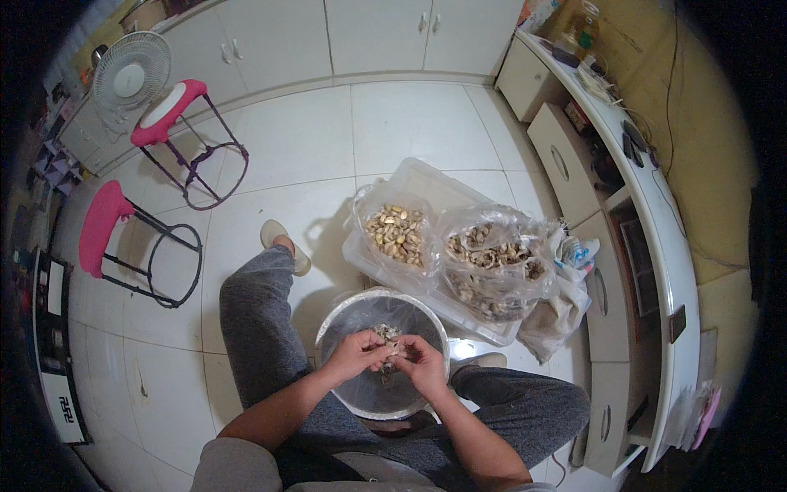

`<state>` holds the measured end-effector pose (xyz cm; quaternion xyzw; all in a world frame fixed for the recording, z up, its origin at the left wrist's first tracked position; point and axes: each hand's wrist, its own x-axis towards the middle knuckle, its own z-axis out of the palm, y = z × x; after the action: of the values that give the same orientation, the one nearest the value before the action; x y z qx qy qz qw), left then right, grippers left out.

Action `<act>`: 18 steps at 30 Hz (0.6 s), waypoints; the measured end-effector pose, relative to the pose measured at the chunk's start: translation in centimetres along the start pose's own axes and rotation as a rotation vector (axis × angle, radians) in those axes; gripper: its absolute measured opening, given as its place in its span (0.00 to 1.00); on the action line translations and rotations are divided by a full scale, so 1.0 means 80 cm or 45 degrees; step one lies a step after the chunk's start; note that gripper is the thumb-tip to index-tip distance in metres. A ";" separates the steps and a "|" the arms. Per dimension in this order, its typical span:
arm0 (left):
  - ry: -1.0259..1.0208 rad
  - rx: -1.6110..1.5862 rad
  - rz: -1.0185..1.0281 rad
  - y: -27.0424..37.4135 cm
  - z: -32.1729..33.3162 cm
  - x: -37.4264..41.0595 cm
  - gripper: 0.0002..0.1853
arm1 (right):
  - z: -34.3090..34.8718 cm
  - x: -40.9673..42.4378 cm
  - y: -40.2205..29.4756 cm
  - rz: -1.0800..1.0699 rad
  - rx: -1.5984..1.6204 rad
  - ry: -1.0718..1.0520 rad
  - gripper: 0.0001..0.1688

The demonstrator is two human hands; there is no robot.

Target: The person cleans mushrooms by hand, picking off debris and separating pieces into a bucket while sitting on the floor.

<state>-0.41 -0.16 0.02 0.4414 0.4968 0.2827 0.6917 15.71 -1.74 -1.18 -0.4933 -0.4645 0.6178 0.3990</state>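
My left hand (361,355) and my right hand (420,363) meet over a round tub (326,338) between my knees. Pinched between the fingertips of both is a small pale piece (395,350), too small to identify. Below the hands, greyish scraps (385,331) lie in the tub, partly covered by my fingers. Beyond the tub, an opened clear plastic bag (432,261) contains pale yellow-brown, nut-like pieces (395,234). To its right, a second clear bag (541,286) holds darker, brownish clumped pieces (492,255).
Both bags rest on a translucent plastic lid or bin (424,175). A woven sack (550,320) leans near the drawer cabinet (605,295) on the right. Two pink-topped stools (101,230) (197,92) and a white fan (129,77) are at left. White cupboards (381,37) line the back.
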 end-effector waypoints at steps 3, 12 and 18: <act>0.003 -0.027 -0.025 0.000 0.001 -0.001 0.09 | 0.004 -0.001 0.000 -0.100 -0.099 0.052 0.15; -0.096 0.149 -0.156 0.000 0.002 0.000 0.09 | 0.004 -0.005 -0.006 -0.313 -0.577 0.002 0.16; 0.017 0.389 -0.151 -0.003 0.011 -0.006 0.07 | 0.009 -0.008 -0.013 -0.325 -0.722 -0.009 0.15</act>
<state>0.22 -0.94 0.08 0.5094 0.5637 0.1656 0.6287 15.16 -2.25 0.01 -0.5204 -0.6779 0.4103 0.3181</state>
